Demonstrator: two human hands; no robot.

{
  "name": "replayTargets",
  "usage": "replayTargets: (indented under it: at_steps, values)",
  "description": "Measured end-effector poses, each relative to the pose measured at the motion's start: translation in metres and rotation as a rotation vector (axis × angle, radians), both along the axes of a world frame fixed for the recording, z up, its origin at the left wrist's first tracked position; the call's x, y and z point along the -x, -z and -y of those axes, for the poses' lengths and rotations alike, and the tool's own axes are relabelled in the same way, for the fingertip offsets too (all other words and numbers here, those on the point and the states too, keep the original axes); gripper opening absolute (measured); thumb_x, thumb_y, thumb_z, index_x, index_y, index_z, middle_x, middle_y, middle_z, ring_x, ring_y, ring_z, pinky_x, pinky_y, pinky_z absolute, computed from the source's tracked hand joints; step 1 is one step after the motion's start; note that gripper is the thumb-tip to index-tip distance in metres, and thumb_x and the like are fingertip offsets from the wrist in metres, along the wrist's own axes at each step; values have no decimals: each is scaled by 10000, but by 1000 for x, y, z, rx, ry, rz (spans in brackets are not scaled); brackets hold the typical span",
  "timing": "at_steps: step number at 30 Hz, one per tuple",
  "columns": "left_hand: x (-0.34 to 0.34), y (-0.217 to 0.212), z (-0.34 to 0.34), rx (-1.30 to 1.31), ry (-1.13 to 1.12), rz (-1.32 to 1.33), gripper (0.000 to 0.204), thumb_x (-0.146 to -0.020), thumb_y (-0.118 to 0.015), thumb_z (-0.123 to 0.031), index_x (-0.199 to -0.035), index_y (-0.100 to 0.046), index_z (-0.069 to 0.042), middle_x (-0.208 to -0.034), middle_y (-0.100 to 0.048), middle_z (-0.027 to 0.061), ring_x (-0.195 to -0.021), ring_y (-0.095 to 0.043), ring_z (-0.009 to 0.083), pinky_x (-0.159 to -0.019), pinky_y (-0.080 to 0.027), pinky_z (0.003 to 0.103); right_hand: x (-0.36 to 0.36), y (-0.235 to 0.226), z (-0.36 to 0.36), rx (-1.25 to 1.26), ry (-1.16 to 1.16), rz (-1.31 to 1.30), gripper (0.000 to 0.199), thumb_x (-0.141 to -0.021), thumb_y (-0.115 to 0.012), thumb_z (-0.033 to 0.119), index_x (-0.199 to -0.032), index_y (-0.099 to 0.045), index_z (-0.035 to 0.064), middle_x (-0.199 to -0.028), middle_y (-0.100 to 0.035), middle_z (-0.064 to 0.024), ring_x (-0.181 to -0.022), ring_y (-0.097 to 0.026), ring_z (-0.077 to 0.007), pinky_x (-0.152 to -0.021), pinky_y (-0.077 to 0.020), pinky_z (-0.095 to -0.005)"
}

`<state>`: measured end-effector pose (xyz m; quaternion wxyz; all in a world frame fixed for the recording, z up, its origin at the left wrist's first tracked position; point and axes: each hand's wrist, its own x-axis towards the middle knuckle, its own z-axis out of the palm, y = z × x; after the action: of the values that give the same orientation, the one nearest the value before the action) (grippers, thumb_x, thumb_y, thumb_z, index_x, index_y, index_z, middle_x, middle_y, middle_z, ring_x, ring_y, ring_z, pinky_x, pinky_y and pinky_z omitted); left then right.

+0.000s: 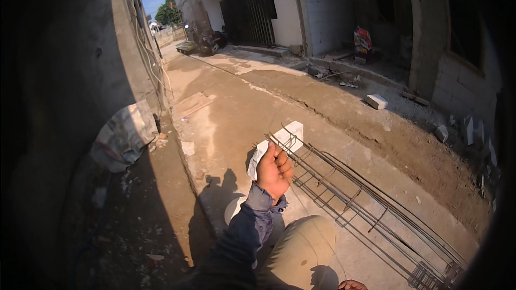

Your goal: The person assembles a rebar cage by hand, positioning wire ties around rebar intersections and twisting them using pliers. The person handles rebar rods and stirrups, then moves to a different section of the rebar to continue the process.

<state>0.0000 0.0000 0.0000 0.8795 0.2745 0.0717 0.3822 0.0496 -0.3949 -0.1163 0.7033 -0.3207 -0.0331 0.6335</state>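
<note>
A thin tie wire (312, 220) runs from the raised left hand (274, 171) down in a faint curve across the person's knee toward the right hand (352, 285) at the lower edge of the view. The left hand is a closed fist, fingers curled tight together around the upper end of the wire, held up just beside the near end of a rebar cage (365, 204). Only the knuckles of the right hand show; whether its fingers are closed cannot be told.

The rebar cage is a long frame of straight steel bars bound by square stirrups. It lies on the concrete path (226, 123), running from the fist toward the lower right corner. Its near end rests on a white block (277, 146).

Further out, a second white block (377, 101) lies on the dirt strip along the right side of the path. A crumpled sack (123, 137) leans at the foot of the left wall. A dark metal gate (250, 13) stands at the far end.
</note>
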Motion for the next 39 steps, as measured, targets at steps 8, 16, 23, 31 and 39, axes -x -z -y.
replayTargets:
  at_steps: [8, 16, 23, 31, 39]
  values:
    - [-22, -18, 15, -212, 118, -149, 298, -933, -404, -380, -724, -370, -170, -550, -211, -57, -443, -170, 61, -388, -153, 218, 20, -9, -14, 143, 104, 9, 161, -891, -472, 142, -962, -542, 15, -607, -427, 14, -515, -386, -96, -471, -323, -217]
    - [-40, -48, 14, -243, 248, -56, 298, -943, -374, -380, -730, -366, -172, -553, -191, -61, -442, -147, 58, -385, -138, 216, 27, -6, 0, -328, 253, 104, 202, -894, -511, 199, -910, -566, 4, -565, -387, 22, -487, -315, -102, -448, -275, -253]
    - [-31, -57, 23, -250, 206, 149, 302, -944, -367, -388, -736, -370, -169, -557, -183, -55, -453, -153, 64, -387, -146, 217, 27, -51, -35, 368, 138, 855, 249, -901, -499, 208, -862, -617, -7, -500, -407, 35, -475, -345, -53, -420, -269, -233]
    - [-30, -35, 0, -39, 258, 205, 294, -946, -376, -365, -735, -378, -159, -559, -186, -54, -448, -163, 63, -378, -157, 213, 16, -39, -7, -549, 301, -6, 212, -895, -494, 167, -877, -569, -30, -645, -491, -34, -547, -383, -132, -501, -326, -255]
    - [-29, -43, 9, -146, 155, 141, 287, -941, -390, -369, -741, -393, -163, -556, -186, -55, -445, -163, 65, -377, -163, 215, 12, -37, -20, 330, 307, 714, 177, -894, -483, 128, -887, -605, 0, -558, -454, 19, -508, -391, -73, -464, -307, -217]
